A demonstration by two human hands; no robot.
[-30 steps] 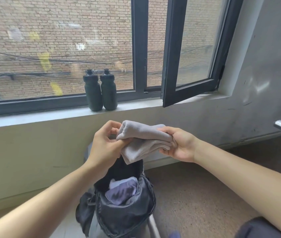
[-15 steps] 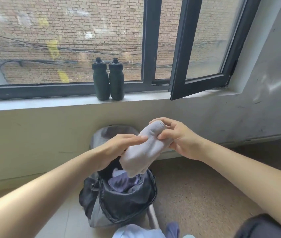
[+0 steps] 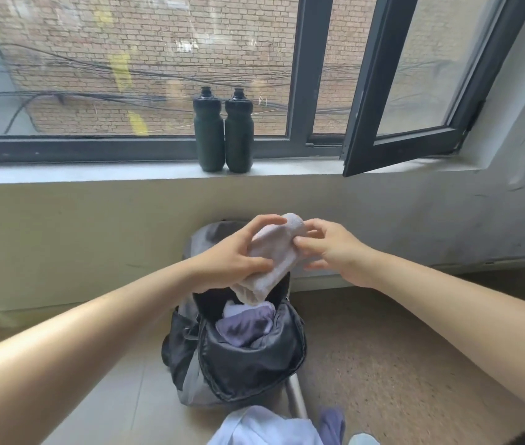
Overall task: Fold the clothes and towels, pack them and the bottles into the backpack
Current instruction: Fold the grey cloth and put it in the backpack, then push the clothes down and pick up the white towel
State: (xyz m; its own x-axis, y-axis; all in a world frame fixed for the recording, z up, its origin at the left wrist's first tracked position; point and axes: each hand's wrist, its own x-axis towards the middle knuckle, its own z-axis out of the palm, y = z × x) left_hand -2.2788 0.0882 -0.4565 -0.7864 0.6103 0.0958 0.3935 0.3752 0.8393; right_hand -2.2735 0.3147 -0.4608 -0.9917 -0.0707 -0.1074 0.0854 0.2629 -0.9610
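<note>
Pale towel [image 3: 271, 264], rolled small to fit: left hand [image 3: 232, 263] grips it, right hand [image 3: 335, 252] pinches its top, above the open backpack [image 3: 248, 370].

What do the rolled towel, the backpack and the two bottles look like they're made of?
Towel: probably cotton terry; nubby matte pile. Backpack: thin synthetic, likely nylon; slight sheen, crumpled folds. Bottles: seemingly plastic; dark, dull, uniform surface.

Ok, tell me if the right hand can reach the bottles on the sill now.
Probably, once freed: the right hand pinches the towel; nothing stands between it and the bottles.
</note>
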